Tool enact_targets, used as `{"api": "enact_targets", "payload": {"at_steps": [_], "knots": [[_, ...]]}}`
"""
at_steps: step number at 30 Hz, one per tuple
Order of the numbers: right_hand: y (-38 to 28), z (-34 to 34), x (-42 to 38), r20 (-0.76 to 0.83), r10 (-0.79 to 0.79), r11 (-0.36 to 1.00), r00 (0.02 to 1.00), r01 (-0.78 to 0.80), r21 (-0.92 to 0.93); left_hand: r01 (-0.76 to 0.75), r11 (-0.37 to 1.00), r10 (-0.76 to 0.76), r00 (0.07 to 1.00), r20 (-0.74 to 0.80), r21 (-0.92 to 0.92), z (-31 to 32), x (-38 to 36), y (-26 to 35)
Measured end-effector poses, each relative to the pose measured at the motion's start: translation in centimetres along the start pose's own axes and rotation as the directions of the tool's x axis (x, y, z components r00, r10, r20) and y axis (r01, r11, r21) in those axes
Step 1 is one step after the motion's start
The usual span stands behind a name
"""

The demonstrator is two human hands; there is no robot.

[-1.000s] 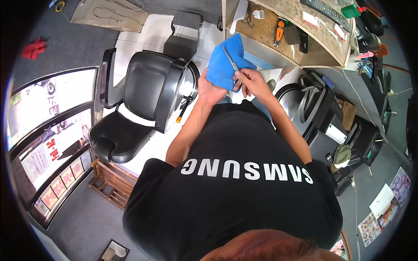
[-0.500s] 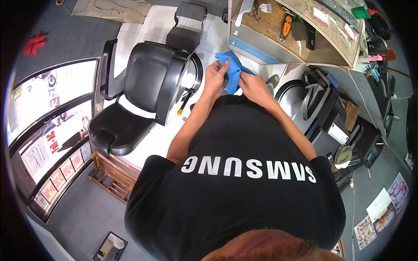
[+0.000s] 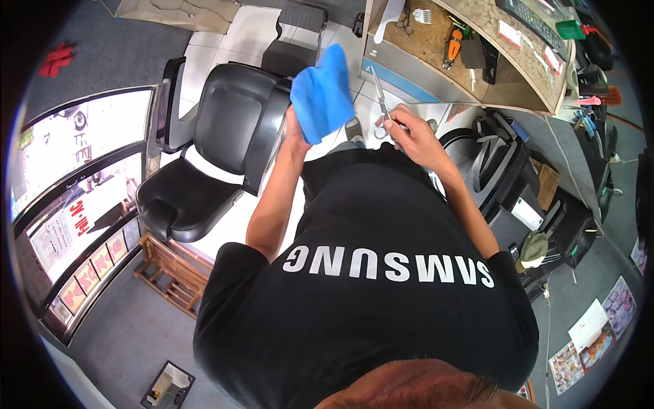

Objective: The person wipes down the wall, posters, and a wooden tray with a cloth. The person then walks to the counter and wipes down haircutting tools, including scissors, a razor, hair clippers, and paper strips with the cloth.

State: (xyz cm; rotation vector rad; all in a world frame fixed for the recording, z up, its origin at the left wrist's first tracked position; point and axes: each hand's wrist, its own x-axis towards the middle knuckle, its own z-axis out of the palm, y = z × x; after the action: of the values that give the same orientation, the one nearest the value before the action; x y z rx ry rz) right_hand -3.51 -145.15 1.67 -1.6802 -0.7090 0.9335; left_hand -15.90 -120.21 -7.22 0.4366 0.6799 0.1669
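A blue cloth [image 3: 321, 95] hangs bunched over my left hand [image 3: 296, 131], which grips it from below; the cloth covers most of those fingers. In my right hand [image 3: 412, 136] is a pair of metal scissors [image 3: 383, 102], held by the finger loops. Its long blades point up and away from me, toward the cabinet, apart from the cloth. To the left of the cloth stands a black barber chair [image 3: 235, 116].
At the upper right is a wooden counter [image 3: 436, 17] bearing an orange hair clipper [image 3: 453, 46], another pair of scissors [image 3: 405, 24] and a remote control [image 3: 535, 24]. Another black chair [image 3: 490, 157] stands to my right. A bamboo rack [image 3: 170, 276] is at lower left.
My hands have moved apart. The left has carried the blue cloth up and to the left; the scissors, earlier hidden at the cloth, now show in my right hand.
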Motion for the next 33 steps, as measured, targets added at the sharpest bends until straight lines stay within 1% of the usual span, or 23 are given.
{"api": "enact_targets", "payload": {"at_steps": [1, 3, 4, 6, 7, 9, 10, 13, 16, 17, 18, 19, 20, 21, 22, 23, 25, 26, 29, 32, 33], "knots": [[0.0, 0.4, 0.4, 0.022, 0.026, 0.998, 0.999, -0.027, 0.056, 0.060, 0.996, -0.055, 0.995, 0.087, -0.065, 0.6, -0.6, -0.8], [0.5, 1.0, 1.3, 0.074, 0.075, 0.983, 0.994, -0.086, 0.165, 0.131, 0.987, -0.116, 0.982, 0.149, -0.089, 1.8, -1.0, -2.4], [0.8, 1.7, 1.7, 0.054, 0.055, 0.973, 0.997, -0.065, 0.221, 0.156, 0.985, -0.131, 0.960, 0.247, -0.081, 1.7, -0.9, -3.1], [0.7, 2.4, 1.8, -0.002, 0.076, 0.987, 0.997, -0.075, 0.141, 0.199, 0.978, -0.155, 0.890, 0.430, -0.060, 0.9, -0.9, -4.6], [0.7, 2.6, 1.9, -0.029, 0.083, 0.992, 0.996, -0.079, 0.099, 0.179, 0.983, -0.154, 0.924, 0.350, -0.040, 1.3, -1.1, -4.9], [1.4, 3.1, 2.0, -0.110, 0.028, 0.999, 0.994, -0.030, -0.016, 0.146, 0.989, -0.143, 0.973, 0.183, 0.001, 2.1, -1.5, -5.3], [1.4, 3.3, 2.0, -0.149, -0.002, 0.997, 0.989, -0.010, -0.076, 0.160, 0.987, -0.155, 0.973, 0.174, -0.019, 2.6, -1.8, -5.1], [0.7, 2.8, 1.5, -0.165, -0.050, 0.948, 0.985, -0.005, -0.319, 0.197, 0.980, -0.194, 0.964, 0.182, 0.003, 2.8, -2.9, -5.0], [1.8, 2.9, 1.6, -0.121, -0.056, 0.890, 0.991, -0.005, -0.456, 0.204, 0.979, -0.202, 0.935, 0.293, 0.024, 0.9, -2.6, -6.4], [2.2, 3.4, 1.7, -0.121, -0.017, 0.963, 0.993, -0.016, -0.268, 0.155, 0.985, -0.170, 0.936, 0.308, 0.073, 0.9, -2.6, -6.7], [2.6, 4.1, 1.9, -0.113, 0.021, 0.997, 0.993, -0.029, -0.070, 0.105, 0.987, -0.139, 0.935, 0.325, 0.120, 1.1, -2.3, -7.3], [2.4, 4.4, 2.0, -0.096, 0.058, 0.990, 0.994, -0.045, 0.132, 0.055, 0.985, -0.109, 0.933, 0.342, 0.165, 1.8, -2.5, -7.6], [2.1, 4.2, 1.8, 0.025, 0.153, 0.941, 0.988, -0.153, 0.301, 0.075, 0.992, -0.104, 0.948, 0.301, 0.105, 2.4, -2.7, -7.8], [1.6, 3.5, 1.5, 0.158, 0.222, 0.854, 0.962, -0.271, 0.445, 0.048, 0.992, -0.081, 0.952, 0.297, 0.119, 2.9, -2.9, -7.6], [1.3, 3.0, 1.4, 0.299, 0.264, 0.731, 0.917, -0.392, 0.558, 0.020, 0.991, -0.058, 0.955, 0.291, 0.132, 4.1, -3.3, -6.9], [1.5, 2.9, 1.2, 0.326, 0.267, 0.685, 0.907, -0.416, 0.598, -0.008, 0.989, -0.034, 0.958, 0.284, 0.145, 4.8, -3.7, -6.5], [2.0, 3.0, 1.0, 0.381, 0.263, 0.584, 0.886, -0.461, 0.669, -0.019, 0.975, -0.039, 0.965, 0.257, 0.220, 5.0, -3.4, -6.0], [2.1, 3.2, 0.9, 0.389, 0.246, 0.567, 0.888, -0.457, 0.685, -0.025, 0.966, -0.040, 0.969, 0.243, 0.258, 5.0, -3.4, -5.9], [3.1, 3.9, 0.7, 0.350, 0.278, 0.531, 0.894, -0.447, 0.720, -0.051, 0.960, 0.006, 0.986, 0.164, 0.274, 5.5, -3.6, -6.2], [3.0, 3.8, 0.5, 0.305, 0.286, 0.632, 0.908, -0.418, 0.652, -0.117, 0.972, 0.102, 0.991, 0.085, 0.202, 4.9, -3.0, -6.7], [2.9, 3.7, 0.5, 0.304, 0.300, 0.636, 0.904, -0.427, 0.643, -0.130, 0.974, 0.123, 0.991, 0.052, 0.188, 4.8, -2.8, -6.9]]}}
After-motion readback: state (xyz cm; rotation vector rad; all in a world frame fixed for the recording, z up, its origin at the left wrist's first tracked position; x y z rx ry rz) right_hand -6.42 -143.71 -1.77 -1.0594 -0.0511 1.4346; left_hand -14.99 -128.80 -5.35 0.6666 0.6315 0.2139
